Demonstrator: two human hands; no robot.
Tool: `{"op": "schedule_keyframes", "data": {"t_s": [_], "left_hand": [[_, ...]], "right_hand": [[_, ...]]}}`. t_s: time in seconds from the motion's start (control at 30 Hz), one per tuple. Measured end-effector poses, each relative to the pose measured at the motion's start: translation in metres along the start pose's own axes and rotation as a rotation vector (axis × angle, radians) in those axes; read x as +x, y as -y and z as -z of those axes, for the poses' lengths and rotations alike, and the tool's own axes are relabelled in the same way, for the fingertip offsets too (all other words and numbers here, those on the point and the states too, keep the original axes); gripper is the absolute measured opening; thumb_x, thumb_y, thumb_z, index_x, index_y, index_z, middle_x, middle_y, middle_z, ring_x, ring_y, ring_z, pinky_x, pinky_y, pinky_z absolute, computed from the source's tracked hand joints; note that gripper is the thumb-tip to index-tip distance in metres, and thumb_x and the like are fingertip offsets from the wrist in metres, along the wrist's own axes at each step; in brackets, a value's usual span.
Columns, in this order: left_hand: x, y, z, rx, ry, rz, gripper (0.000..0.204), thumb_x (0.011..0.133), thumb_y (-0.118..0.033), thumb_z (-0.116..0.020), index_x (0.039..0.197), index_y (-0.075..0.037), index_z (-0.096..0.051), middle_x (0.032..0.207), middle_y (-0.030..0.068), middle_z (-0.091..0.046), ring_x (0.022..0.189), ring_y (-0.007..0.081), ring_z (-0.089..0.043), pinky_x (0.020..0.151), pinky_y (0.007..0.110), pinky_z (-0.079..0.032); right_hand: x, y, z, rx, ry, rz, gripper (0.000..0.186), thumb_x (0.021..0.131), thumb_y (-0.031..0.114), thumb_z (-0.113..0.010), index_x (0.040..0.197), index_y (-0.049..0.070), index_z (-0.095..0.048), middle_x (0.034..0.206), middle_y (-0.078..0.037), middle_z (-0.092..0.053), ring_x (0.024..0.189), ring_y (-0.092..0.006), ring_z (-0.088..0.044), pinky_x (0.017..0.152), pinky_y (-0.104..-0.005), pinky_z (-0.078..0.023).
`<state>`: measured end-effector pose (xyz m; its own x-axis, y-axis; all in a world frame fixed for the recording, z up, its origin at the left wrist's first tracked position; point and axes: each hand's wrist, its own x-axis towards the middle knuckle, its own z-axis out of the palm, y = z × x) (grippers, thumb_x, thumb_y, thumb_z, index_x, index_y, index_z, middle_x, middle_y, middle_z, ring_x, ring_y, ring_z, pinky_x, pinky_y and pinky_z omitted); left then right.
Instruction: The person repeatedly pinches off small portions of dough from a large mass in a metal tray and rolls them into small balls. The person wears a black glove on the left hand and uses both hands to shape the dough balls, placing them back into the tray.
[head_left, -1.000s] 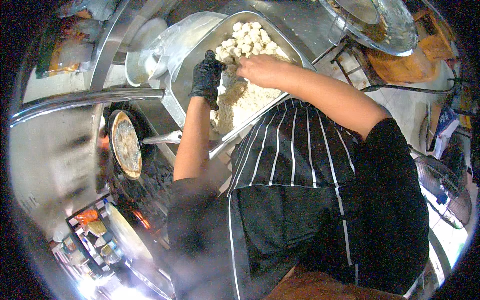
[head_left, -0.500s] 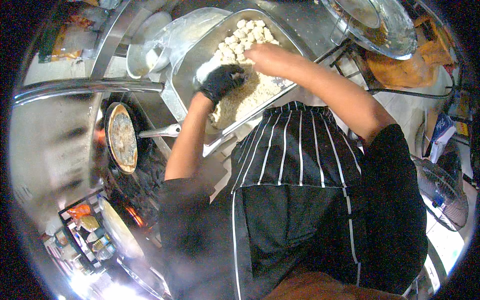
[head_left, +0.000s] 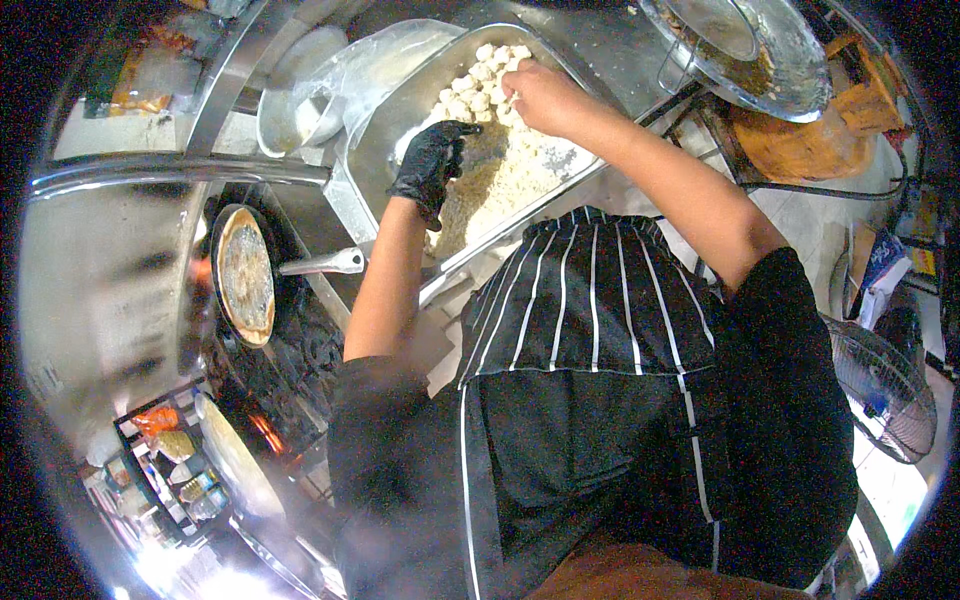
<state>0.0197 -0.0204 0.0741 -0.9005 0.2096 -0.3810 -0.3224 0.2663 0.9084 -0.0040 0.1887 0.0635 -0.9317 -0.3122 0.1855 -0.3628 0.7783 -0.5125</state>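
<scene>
A rectangular metal tray (head_left: pixel 372 140) holds pale breadcrumb-like coating (head_left: pixel 518 172), with a pile of pale, lumpy coated pieces (head_left: pixel 468 94) at its far end. My left hand (head_left: pixel 430 170), in a black glove, hovers over the tray's left part. Its fingers are stretched apart, and nothing shows in them. Bare, my right hand (head_left: pixel 546 98) is at the right side of the pile with its fingers curled in a pinch. Whatever those fingers hold is hidden behind them.
Left of the tray, a frying pan (head_left: pixel 244 275) with a browned flat food sits over a stove flame, its handle (head_left: pixel 325 263) pointing towards my left forearm. A metal bowl (head_left: pixel 285 115) and plastic bag (head_left: pixel 400 55) stand behind. A large basin (head_left: pixel 800 85) lies far right; a fan (head_left: pixel 880 390) stands right.
My right hand has moved slightly up and right along the pile. My left hand has drawn back a little from the pile, its fingers opening out.
</scene>
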Motion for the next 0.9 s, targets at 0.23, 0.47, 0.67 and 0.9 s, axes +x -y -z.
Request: {"op": "schedule_keyframes", "data": {"t_s": [0.23, 0.47, 0.67, 0.9], "left_hand": [[0.023, 0.012, 0.009, -0.377, -0.098, 0.151, 0.04, 0.089, -0.044, -0.042, 0.076, -0.009, -0.058, 0.054, 0.0001, -0.047, 0.042, 0.0121, -0.041, 0.038, 0.025, -0.032], [0.005, -0.01, -0.011, -0.523, -0.145, 0.213, 0.043, 0.088, -0.05, -0.038, 0.059, -0.02, -0.046, 0.05, -0.0044, -0.041, 0.037, 0.0115, -0.035, 0.033, 0.026, -0.024], [0.01, -0.009, -0.008, -0.585, -0.068, 0.177, 0.045, 0.087, -0.047, -0.044, 0.052, -0.02, -0.038, 0.045, -0.003, -0.034, 0.037, 0.0154, -0.034, 0.034, 0.029, -0.027], [0.026, 0.012, -0.006, -0.475, -0.102, -0.083, 0.028, 0.086, -0.041, -0.049, 0.092, -0.015, -0.056, 0.065, 0.0005, -0.053, 0.047, 0.0166, -0.046, 0.042, 0.029, -0.039]], "right_hand": [[-0.004, -0.006, -0.005, -0.189, 0.18, 0.133, 0.021, 0.071, 0.005, -0.06, 0.091, 0.004, -0.058, 0.095, -0.018, -0.055, 0.088, -0.0348, -0.057, 0.073, -0.0426, -0.047], [-0.005, -0.007, -0.003, -0.234, 0.14, 0.165, 0.019, 0.07, 0.001, -0.057, 0.089, 0.003, -0.059, 0.093, -0.018, -0.055, 0.088, -0.0341, -0.057, 0.072, -0.0423, -0.048], [-0.003, -0.008, -0.002, -0.204, 0.06, 0.154, 0.023, 0.068, 0.003, -0.06, 0.091, 0.003, -0.057, 0.091, -0.017, -0.054, 0.085, -0.0339, -0.057, 0.07, -0.0418, -0.047], [-0.003, 0.001, 0.018, 0.972, 0.028, -0.34, 0.015, 0.073, 0.009, -0.062, 0.084, 0.006, -0.053, 0.073, -0.005, -0.052, 0.061, -0.0171, -0.056, 0.05, -0.0303, -0.045]]}}
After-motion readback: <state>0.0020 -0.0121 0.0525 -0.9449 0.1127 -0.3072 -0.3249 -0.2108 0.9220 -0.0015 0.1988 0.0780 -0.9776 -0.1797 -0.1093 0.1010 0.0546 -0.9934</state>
